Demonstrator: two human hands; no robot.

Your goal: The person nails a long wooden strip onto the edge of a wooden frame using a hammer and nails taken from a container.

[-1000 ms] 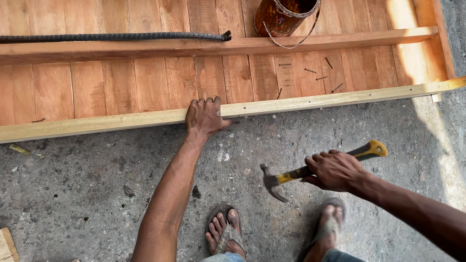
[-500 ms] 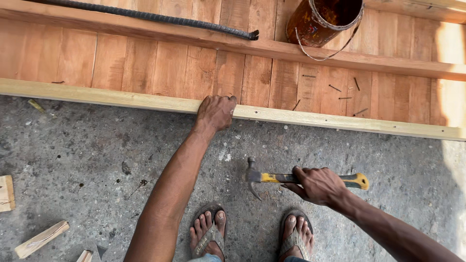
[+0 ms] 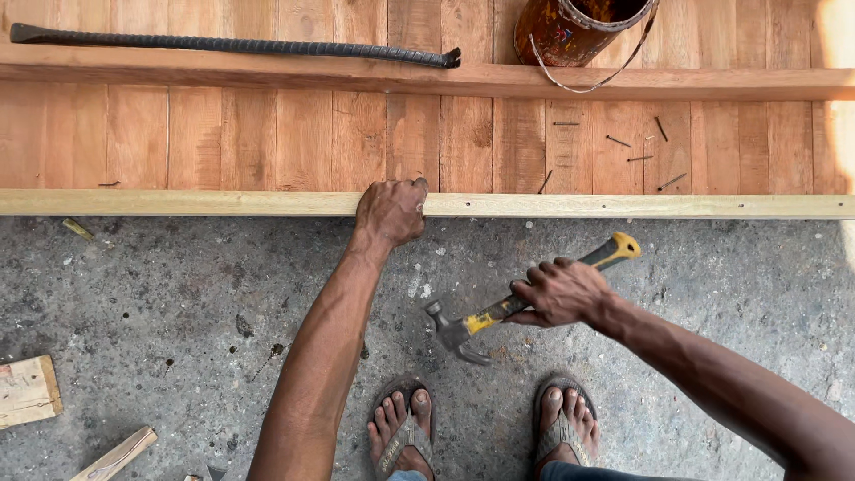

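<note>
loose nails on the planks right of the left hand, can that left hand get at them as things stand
Probably yes. The left hand rests on the pale batten, and the loose nails lie on open planks just past it to the right. Nothing stands between; the rusty can and ribbed steel bar sit farther back.

The one container here is a rusty round tin can [image 3: 570,31] at about one o'clock, standing on the wooden panel [image 3: 267,142] and cut off by the top edge. Its side is orange-brown with smeared patches of blue and yellow from a worn printed label, and a thin wire handle [image 3: 583,82] droops over the rail in front. No signs or screens are about.
</note>
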